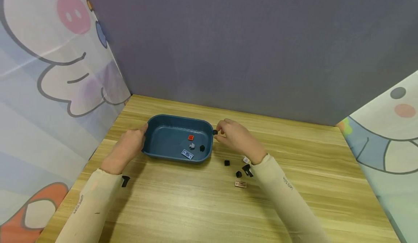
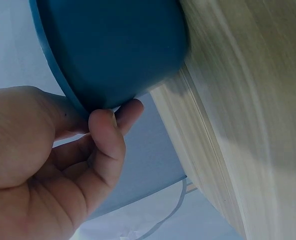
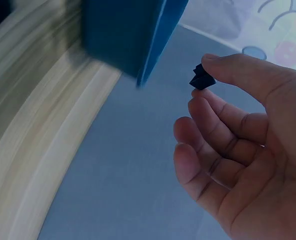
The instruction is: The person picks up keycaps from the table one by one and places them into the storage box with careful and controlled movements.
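A dark blue oval-cornered tray (image 1: 169, 158) sits on the wooden table, its left end gripped by my left hand (image 1: 130, 144), thumb at the rim and fingers curled beneath it in the left wrist view. Just off the tray's right end, my right hand (image 1: 235, 132) pinches a small black toy piece (image 3: 203, 78) between thumb and index finger. Inside the tray lie a red square tile (image 1: 191, 137), a small grey piece (image 1: 192, 146), a black piece (image 1: 202, 148) and a pale blue printed tile (image 1: 187, 154).
Right of the tray lie a black square piece (image 1: 226, 163), another black piece (image 1: 239, 174), a black pistol-shaped piece (image 1: 248, 170), a tan printed tile (image 1: 240, 184) and a whitish tile (image 1: 246, 160). Another black piece (image 1: 125, 181) is beside the left sleeve. A grey wall (image 1: 228, 47) stands behind the table.
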`<state>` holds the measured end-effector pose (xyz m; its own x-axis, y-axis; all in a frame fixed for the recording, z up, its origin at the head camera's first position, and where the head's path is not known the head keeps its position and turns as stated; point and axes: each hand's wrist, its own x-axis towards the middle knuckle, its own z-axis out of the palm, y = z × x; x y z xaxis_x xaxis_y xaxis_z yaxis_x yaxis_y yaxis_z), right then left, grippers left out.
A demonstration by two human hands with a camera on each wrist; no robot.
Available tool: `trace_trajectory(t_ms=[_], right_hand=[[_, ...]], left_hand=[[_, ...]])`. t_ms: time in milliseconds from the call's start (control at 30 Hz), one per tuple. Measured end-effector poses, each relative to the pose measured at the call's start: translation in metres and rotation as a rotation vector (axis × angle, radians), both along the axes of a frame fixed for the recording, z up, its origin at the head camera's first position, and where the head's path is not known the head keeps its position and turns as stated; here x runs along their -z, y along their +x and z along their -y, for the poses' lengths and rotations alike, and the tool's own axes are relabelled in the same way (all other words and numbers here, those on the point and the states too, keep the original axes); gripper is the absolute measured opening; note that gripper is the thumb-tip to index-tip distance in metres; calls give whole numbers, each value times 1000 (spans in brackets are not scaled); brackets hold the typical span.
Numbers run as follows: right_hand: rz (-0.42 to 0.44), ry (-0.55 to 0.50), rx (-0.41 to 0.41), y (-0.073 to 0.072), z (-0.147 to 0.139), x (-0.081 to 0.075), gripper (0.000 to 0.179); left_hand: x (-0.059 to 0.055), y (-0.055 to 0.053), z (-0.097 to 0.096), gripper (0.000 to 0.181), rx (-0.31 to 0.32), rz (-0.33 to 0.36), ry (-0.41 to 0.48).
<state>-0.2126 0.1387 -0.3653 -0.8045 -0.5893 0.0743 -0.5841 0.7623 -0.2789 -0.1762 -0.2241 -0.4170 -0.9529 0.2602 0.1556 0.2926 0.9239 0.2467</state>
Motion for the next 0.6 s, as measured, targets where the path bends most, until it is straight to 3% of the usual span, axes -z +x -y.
trace_trajectory(t_ms=[300,600], right_hand=[[23,67,-50,-22,61,3,24],[49,111,-112,-34,107,13,27]], left_hand=[[-1,0,-1,44,-13,9,8],[1,0,0,44,-17,14,11]])
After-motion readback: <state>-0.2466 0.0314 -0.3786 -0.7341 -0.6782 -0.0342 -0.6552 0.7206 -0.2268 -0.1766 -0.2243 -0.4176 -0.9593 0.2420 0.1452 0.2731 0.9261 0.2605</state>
